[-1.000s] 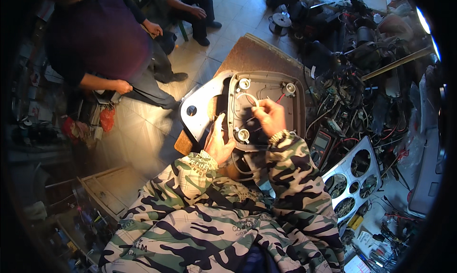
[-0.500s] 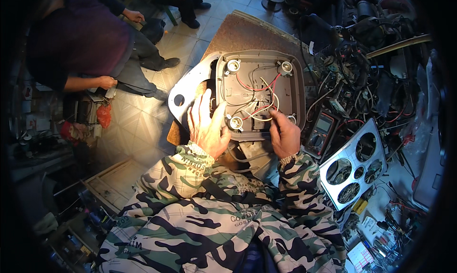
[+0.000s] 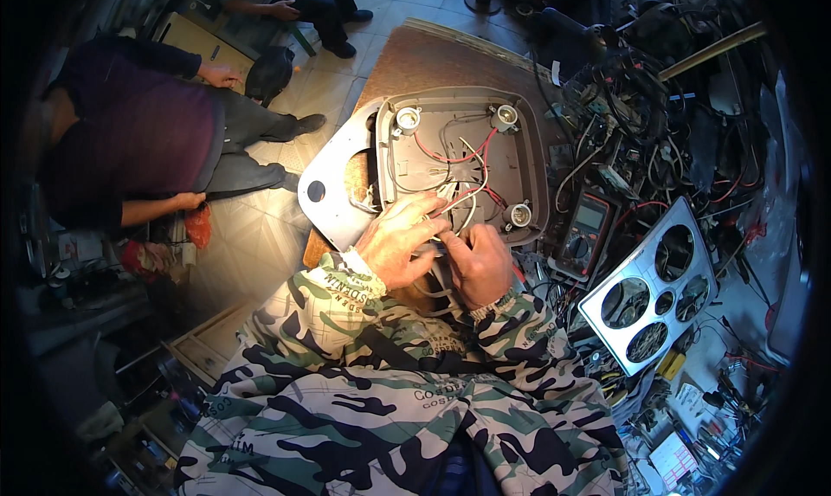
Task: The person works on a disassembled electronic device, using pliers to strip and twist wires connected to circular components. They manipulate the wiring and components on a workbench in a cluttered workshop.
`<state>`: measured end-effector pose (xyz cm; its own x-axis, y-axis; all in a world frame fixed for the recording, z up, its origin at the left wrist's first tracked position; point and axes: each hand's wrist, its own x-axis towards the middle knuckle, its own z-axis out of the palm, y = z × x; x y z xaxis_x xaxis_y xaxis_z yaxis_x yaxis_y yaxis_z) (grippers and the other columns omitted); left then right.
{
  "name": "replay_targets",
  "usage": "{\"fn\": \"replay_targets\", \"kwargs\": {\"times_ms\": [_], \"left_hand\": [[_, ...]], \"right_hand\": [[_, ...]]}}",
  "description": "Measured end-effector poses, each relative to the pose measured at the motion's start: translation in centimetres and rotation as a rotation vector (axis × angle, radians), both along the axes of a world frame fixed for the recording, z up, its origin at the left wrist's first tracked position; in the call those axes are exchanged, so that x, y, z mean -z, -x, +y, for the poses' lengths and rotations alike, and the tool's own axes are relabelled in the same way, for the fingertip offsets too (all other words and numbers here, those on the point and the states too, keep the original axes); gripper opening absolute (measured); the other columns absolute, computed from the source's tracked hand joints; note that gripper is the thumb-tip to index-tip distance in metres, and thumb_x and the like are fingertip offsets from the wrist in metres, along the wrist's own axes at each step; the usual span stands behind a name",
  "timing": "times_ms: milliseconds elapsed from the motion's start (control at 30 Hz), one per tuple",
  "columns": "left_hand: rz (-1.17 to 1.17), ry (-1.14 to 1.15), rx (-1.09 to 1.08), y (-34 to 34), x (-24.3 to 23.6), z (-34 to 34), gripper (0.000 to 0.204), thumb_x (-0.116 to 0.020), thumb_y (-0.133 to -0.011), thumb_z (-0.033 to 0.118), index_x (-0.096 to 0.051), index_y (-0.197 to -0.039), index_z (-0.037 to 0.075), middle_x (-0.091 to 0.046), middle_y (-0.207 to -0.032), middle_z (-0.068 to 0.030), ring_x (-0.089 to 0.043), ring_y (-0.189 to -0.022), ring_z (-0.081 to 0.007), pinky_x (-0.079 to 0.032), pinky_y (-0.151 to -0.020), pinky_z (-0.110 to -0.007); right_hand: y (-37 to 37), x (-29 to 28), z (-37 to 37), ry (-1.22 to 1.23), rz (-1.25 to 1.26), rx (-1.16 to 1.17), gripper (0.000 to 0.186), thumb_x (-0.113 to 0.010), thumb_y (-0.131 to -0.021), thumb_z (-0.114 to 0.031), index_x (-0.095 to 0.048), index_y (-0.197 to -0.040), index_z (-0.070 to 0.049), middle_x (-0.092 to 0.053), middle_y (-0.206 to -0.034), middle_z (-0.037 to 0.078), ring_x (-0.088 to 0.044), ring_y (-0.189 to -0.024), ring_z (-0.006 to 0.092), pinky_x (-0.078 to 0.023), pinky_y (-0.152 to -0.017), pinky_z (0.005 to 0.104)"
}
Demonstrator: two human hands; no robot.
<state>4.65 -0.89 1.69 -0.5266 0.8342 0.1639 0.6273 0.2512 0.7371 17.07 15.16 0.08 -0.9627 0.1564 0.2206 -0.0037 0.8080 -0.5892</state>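
"Left hand (image 3: 398, 243), doing what?"

"Curled close beside the right hand (image 3: 480, 267), at the near edge of the grey housing (image 3: 518, 171). Apparently handling the white wires (image 3: 473, 203) there. Calls, most likely, for a light fingertip pinch, without tugging at the round sockets (image 3: 407, 121)."

"And the housing?"

"Open side up, right of the pale panel (image 3: 333, 169)."

"Anything hard to make out?"

"Contents of either grip: impossible to tell. Also hidden: the near-left corner, behind the left hand."
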Motion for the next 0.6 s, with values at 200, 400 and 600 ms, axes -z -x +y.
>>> {"fn": "replay_targets", "kwargs": {"times_ms": [200, 400, 600], "left_hand": [[-0.046, -0.014, 0.07, 0.2, 2.4, -0.9, 0.028, -0.084, -0.079, 0.003, -0.074, -0.105, -0.001, -0.069, -0.124, -0.0183, -0.061, -0.127, -0.0408, -0.051, -0.105, -0.049], [-0.015, -0.036, -0.001, 0.4, 1.9, -1.0, 0.024, -0.082, -0.081, 0.002, -0.075, -0.104, 0.0, -0.069, -0.126, -0.0193, -0.064, -0.124, -0.0392, -0.053, -0.104, -0.046], [-0.436, -0.027, -0.237, 0.8, 1.9, -1.5, 0.018, -0.075, -0.092, 0.003, -0.074, -0.11, 0.0, -0.069, -0.13, -0.0187, -0.069, -0.116, -0.0284, -0.056, -0.096, -0.038]], "right_hand": [[-0.3, 0.3, 0.1, -0.008, 0.013, 0.015, 0.022, -0.072, -0.08, -0.007, -0.074, -0.102, -0.006, -0.055, -0.086, 0.008, -0.059, -0.083, 0.0301, -0.049, -0.068, 0.0422], [0.5, -0.5, 2.8, -0.101, 0.025, -0.019, 0.022, -0.07, -0.076, -0.004, -0.071, -0.098, -0.003, -0.063, -0.112, 0.015, -0.061, -0.097, 0.0352, -0.052, -0.08, 0.0444], [0.6, -0.5, 4.5, 0.026, -0.013, 0.004, 0.021, -0.075, -0.085, 0.001, -0.072, -0.105, -0.002, -0.07, -0.11, 0.016, -0.069, -0.096, 0.0365, -0.057, -0.082, 0.0429]]}}
